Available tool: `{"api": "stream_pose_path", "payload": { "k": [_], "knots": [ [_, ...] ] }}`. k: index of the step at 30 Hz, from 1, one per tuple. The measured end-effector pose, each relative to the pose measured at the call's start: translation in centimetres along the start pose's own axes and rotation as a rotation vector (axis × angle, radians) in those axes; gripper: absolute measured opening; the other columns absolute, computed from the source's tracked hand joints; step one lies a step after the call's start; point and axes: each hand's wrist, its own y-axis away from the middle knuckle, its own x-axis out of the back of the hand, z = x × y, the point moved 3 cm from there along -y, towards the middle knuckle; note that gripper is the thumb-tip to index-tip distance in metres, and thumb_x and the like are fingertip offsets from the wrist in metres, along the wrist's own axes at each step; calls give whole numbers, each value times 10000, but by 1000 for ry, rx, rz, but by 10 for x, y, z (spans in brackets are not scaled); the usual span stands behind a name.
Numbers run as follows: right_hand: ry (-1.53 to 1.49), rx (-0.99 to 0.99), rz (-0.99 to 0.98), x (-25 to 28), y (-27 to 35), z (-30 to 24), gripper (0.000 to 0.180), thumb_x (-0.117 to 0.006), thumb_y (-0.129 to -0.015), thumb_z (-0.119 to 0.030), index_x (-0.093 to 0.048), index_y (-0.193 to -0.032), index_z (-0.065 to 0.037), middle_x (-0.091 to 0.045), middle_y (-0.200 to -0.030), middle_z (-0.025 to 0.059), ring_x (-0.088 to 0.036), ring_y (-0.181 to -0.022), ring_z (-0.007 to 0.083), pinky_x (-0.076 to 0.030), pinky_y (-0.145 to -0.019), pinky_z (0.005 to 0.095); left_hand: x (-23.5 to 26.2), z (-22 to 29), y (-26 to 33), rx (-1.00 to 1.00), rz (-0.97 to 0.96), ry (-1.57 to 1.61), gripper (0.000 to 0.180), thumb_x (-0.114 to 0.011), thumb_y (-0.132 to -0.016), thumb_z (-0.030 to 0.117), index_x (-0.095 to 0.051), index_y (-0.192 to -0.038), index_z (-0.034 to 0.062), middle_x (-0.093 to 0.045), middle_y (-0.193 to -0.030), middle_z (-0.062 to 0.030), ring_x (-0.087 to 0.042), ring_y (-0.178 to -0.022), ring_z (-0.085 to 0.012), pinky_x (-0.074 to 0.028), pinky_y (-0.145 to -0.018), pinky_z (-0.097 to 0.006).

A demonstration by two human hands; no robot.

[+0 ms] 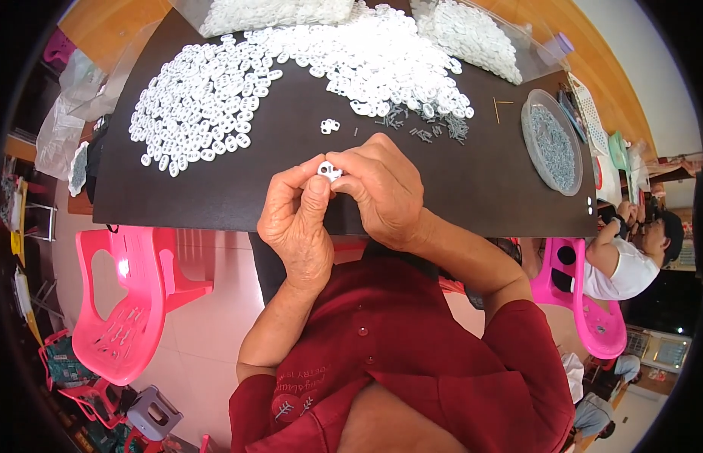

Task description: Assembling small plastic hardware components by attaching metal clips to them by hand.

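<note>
Red shirt (412, 355) fills the bottom of the head view, both forearms coming up from it. Left hand (295, 219) and right hand (381, 192) meet over the near edge of the black mat (215, 189). Between them a small white part (329, 171), pinched: left thumb and forefinger closed on its left side, right fingertips closed on its right and top. Both hands grip the same part, held just above the mat, near the mat's front middle. Part looks like a small plastic piece with holes; finer detail too small to tell.

Just beyond the hands, a loose white piece pair (329, 125) lies alone on the mat. Past it, to the right, a scatter of small grey pins (434, 130). Behind those, a wide pile (291, 75) of white plastic pieces runs across the far half of the mat, thinner at the left. At the far edge, clear bags (480, 30) with more white pieces.

Right side of mat: round clear dish (551, 143) full of grey pins. Two thin sticks (500, 106) lie near it.

Left of the person, pink chair (132, 302) on the tiled floor. Far right, another person (631, 249) in a white top sits on a second pink chair (585, 317).
</note>
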Motion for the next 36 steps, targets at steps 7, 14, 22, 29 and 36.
{"api": "stream_pose_path", "payload": {
  "k": [7, 14, 22, 29, 36],
  "knots": [
    [13, -40, -9, -3, 1, -3, 272, -691, -726, -29, -602, -980, 11, -605, -796, 81, -513, -630, 203, -415, -545, 297, 2, 1, -3, -3, 21, -21, 167, -591, -901, 88, -611, -1018, -30, -619, -921, -54, -560, -813, -76, -475, -741, -211],
    [-28, -182, -37, -2, 3, -5, 290, -709, -725, -42, -606, -991, 5, -612, -812, 74, -508, -639, 190, -415, -570, 295, -1, 8, -1, 39, 6, -16, 182, -576, -909, 83, -603, -1038, -43, -623, -926, -57, -563, -821, -77, -477, -735, -205],
    [45, -88, -21, -2, 4, -8, 282, -708, -725, -51, -608, -984, 1, -614, -835, 81, -523, -663, 206, -422, -578, 302, -3, 10, 1, 4, 22, -87, 187, -560, -920, 86, -602, -1048, -44, -619, -937, -49, -548, -826, -73, -463, -741, -202],
    [21, -79, 68, -9, 6, -15, 249, -684, -762, -60, -581, -974, 21, -601, -821, 108, -517, -664, 223, -422, -569, 309, 0, 4, 8, -129, 5, -146, 204, -505, -955, 126, -589, -1055, -30, -545, -918, -18, -488, -819, -67, -418, -737, -211],
    [-2, -75, 101, -11, 9, -17, 218, -662, -789, -59, -579, -970, 28, -584, -794, 115, -497, -644, 231, -410, -547, 312, -1, 4, 11, -169, -2, -146, 202, -482, -968, 157, -562, -1027, -19, -510, -881, -13, -447, -782, -67, -395, -706, -212]
  ]
}}
